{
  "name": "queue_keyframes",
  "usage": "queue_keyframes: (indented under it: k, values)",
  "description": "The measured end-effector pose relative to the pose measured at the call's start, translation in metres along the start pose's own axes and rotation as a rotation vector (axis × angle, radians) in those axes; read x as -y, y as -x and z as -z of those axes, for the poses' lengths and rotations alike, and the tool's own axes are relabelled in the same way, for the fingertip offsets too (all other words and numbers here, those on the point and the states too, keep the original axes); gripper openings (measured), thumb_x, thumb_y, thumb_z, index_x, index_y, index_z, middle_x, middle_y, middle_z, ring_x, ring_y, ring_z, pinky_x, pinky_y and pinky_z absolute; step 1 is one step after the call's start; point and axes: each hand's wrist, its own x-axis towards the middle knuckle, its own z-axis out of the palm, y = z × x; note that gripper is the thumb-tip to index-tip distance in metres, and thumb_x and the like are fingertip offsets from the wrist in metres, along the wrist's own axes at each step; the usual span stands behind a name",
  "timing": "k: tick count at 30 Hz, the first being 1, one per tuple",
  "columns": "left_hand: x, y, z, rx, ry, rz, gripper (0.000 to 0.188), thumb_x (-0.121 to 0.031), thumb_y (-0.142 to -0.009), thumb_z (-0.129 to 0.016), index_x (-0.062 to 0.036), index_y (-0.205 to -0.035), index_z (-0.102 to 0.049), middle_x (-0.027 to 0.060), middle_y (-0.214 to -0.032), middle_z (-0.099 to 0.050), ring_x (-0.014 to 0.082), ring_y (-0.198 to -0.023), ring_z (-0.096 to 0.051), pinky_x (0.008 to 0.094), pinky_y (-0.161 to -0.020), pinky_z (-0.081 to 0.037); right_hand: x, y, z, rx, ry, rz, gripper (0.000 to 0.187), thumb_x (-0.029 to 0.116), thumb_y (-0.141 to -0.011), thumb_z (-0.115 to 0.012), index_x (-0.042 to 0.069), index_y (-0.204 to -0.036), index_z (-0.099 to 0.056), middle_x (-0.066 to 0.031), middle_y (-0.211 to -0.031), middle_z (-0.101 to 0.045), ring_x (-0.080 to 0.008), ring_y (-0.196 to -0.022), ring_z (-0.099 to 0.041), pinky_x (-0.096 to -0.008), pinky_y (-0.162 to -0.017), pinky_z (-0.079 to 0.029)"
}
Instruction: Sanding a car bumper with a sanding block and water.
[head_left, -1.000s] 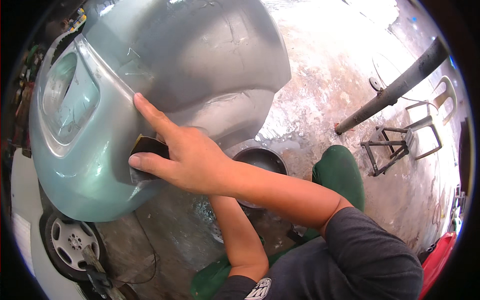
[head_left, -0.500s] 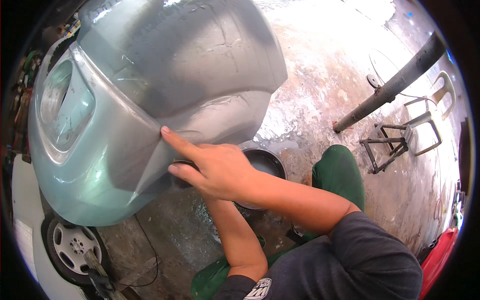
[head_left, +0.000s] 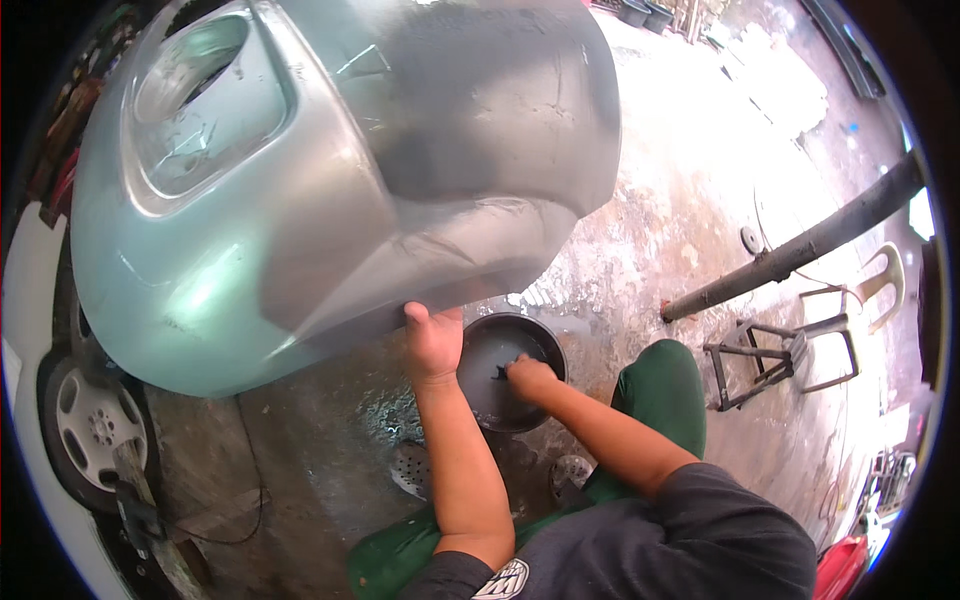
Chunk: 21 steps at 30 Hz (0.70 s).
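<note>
Black and round, the basin is standing on the concrete floor beside my green knee, and what looks like greyish liquid is covering its bottom. Inside its rim my right hand is reaching down, and the fingers are pinching narrowly a small dark piece; I cannot tell if this piece is touching the liquid. My left hand is staying outside the basin, near its left rim, with the thumb pointing up just by the lower edge of the car bumper. Its fingertips are partly hiding, so I am not able to tell whether they are gripping that edge. Across the upper left the bumper is curving, silvery green with grey patches, and it is showing a round opening. Farther away, dark tubs are standing at the top edge of my view; their contents are remaining too small to tell.
</note>
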Motion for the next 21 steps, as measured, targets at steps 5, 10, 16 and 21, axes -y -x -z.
queue_keyframes:
  k: [5,10,16,21]
  values:
    - [-0.002,0.005,0.009,-0.001,-0.031,0.016,0.078,-0.056,-0.08,-0.074,-0.0117,-0.14,-0.049,-0.0017,-0.136,-0.056,0.0186,-0.127,-0.051,0.0394,-0.111,-0.038,0.025,-0.001,-0.008,0.189,0.089,-0.102,0.034,0.014,-0.09,-0.051,0.008,-0.122,-0.061,-0.0233,-0.117,-0.063,-0.0388,-0.106,-0.066,-0.0441,-0.087,-0.055]
    - [-0.005,0.002,0.004,0.006,-0.057,0.012,0.081,-0.058,-0.08,-0.074,-0.0108,-0.14,-0.048,-0.0002,-0.136,-0.055,0.0196,-0.127,-0.051,0.04,-0.111,-0.038,0.037,0.079,0.107,-0.107,-0.108,0.19,0.046,0.013,-0.086,-0.062,0.012,-0.132,-0.058,-0.0209,-0.115,-0.065,-0.0366,-0.107,-0.064,-0.0441,-0.089,-0.052]
    - [-0.001,0.0,0.005,0.051,-0.124,0.097,0.099,-0.072,-0.077,-0.066,-0.0077,-0.147,-0.038,0.0064,-0.145,-0.045,0.0242,-0.137,-0.04,0.0423,-0.114,-0.032,0.137,0.122,0.246,-0.718,-0.474,0.697,0.052,0.004,-0.082,-0.07,0.005,-0.133,-0.057,-0.0175,-0.115,-0.064,-0.0321,-0.105,-0.063,-0.0377,-0.093,-0.048]
    - [-0.001,0.003,-0.001,0.005,-0.18,0.117,0.113,-0.079,-0.078,-0.059,-0.0054,-0.155,-0.021,0.01,-0.157,-0.028,0.0268,-0.145,-0.027,0.0439,-0.119,-0.023,0.165,0.101,0.263,-0.924,-0.496,0.717,0.052,0.008,-0.083,-0.067,0.009,-0.134,-0.057,-0.0155,-0.104,-0.058,-0.0341,-0.094,-0.057,-0.0402,-0.083,-0.048]
